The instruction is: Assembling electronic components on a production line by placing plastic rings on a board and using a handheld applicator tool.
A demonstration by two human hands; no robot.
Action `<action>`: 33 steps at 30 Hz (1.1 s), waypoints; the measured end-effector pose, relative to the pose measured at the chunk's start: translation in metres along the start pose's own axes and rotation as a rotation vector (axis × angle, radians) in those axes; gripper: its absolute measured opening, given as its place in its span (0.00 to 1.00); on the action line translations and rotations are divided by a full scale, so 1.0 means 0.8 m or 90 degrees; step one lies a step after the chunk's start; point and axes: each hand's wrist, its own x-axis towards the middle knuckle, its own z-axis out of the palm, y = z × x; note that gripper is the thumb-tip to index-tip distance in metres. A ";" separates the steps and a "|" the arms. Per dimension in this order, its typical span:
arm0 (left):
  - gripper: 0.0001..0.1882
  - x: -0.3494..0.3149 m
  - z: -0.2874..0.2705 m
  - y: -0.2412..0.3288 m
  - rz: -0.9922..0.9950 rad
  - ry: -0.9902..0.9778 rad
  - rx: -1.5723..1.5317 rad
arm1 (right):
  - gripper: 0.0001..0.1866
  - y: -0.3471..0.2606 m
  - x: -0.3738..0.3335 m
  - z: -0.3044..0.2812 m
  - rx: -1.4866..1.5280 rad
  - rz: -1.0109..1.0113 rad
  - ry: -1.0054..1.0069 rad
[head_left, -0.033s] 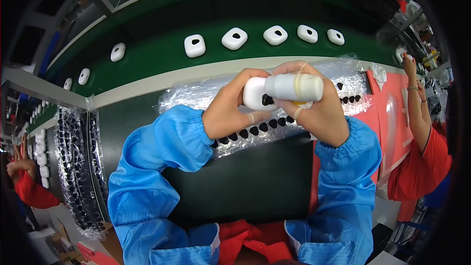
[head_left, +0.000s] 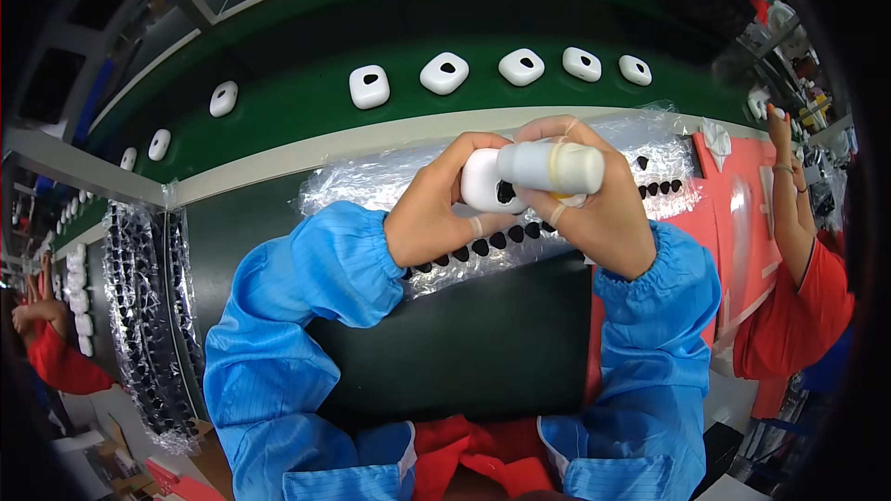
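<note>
Left hand curls firmly round 1 white case; right hand wraps 1 bottle that overlaps it in view. The case is between the hands, above plastic film. Beyond, other cases dot the green belt.

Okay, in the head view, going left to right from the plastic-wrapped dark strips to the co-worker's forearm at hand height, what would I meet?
Plastic-wrapped dark strips, left hand, white rounded case, pale cylindrical object, right hand, coral sheet, co-worker's bare forearm.
</note>
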 end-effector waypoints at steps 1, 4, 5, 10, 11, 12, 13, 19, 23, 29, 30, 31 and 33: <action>0.30 -0.002 0.001 -0.003 -0.002 -0.002 -0.016 | 0.20 0.000 -0.001 0.002 0.000 0.000 0.000; 0.31 -0.004 0.002 -0.002 -0.025 0.003 -0.055 | 0.19 0.000 0.000 0.005 -0.047 -0.009 -0.018; 0.31 -0.004 0.002 0.000 -0.047 0.008 -0.080 | 0.19 0.001 0.000 0.006 -0.042 -0.018 -0.014; 0.31 -0.003 0.001 -0.001 -0.075 -0.018 -0.152 | 0.17 0.003 0.000 0.006 -0.031 0.012 -0.012; 0.31 -0.003 0.001 -0.001 -0.067 -0.018 -0.152 | 0.17 0.004 0.000 0.007 -0.038 0.005 -0.013; 0.31 -0.003 0.001 -0.002 -0.068 -0.018 -0.151 | 0.16 0.005 0.000 0.008 -0.046 -0.003 -0.014; 0.31 -0.002 0.001 -0.004 -0.067 -0.015 -0.164 | 0.16 0.006 0.001 0.009 -0.044 -0.002 -0.014; 0.27 -0.002 0.004 -0.001 -0.102 -0.020 -0.216 | 0.18 0.008 -0.001 0.005 -0.051 -0.015 -0.030; 0.24 -0.001 -0.002 0.004 -0.070 0.005 -0.185 | 0.22 -0.004 -0.002 0.009 0.017 -0.042 0.044; 0.23 -0.002 -0.011 0.012 -0.065 -0.007 -0.143 | 0.19 -0.008 -0.007 0.008 -0.057 -0.196 0.034; 0.23 -0.003 -0.012 0.009 -0.064 -0.008 -0.143 | 0.18 -0.004 -0.005 0.009 -0.090 -0.094 -0.037; 0.23 -0.004 -0.012 0.001 -0.091 -0.014 -0.174 | 0.17 -0.003 -0.004 0.009 -0.121 0.010 -0.106; 0.22 -0.005 -0.016 0.001 -0.119 -0.012 -0.201 | 0.17 0.000 -0.003 0.004 -0.068 -0.039 -0.040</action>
